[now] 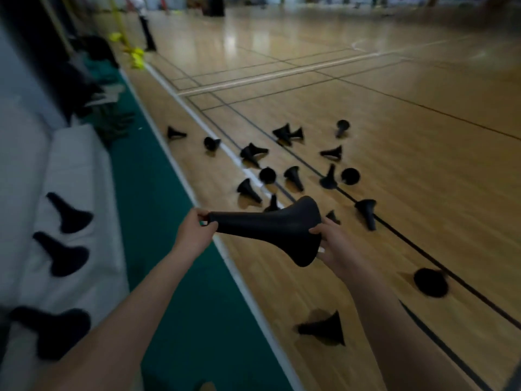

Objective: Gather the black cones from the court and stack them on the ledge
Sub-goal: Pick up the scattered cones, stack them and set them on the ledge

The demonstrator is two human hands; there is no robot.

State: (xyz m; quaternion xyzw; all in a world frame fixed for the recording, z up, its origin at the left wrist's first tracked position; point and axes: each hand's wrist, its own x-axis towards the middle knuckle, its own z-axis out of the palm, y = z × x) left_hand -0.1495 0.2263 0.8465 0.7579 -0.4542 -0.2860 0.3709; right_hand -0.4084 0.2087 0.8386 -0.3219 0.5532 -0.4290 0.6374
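Observation:
I hold one black cone (270, 228) sideways in front of me, over the white sideline. My left hand (196, 231) pinches its narrow tip, and my right hand (335, 246) grips the rim of its wide base. Several black cones (293, 176) lie scattered and tipped over on the wooden court beyond my hands. Two more cones (324, 328) lie close by on the right. On the white ledge (76, 165) at the left, three cones (63, 255) stand in a row, blurred.
A green strip (158, 210) runs between the ledge and the court. Dark bags and clothes (87, 71) are piled further along the ledge. Yellow objects (135, 56) and a standing person (146, 26) are at the far left end.

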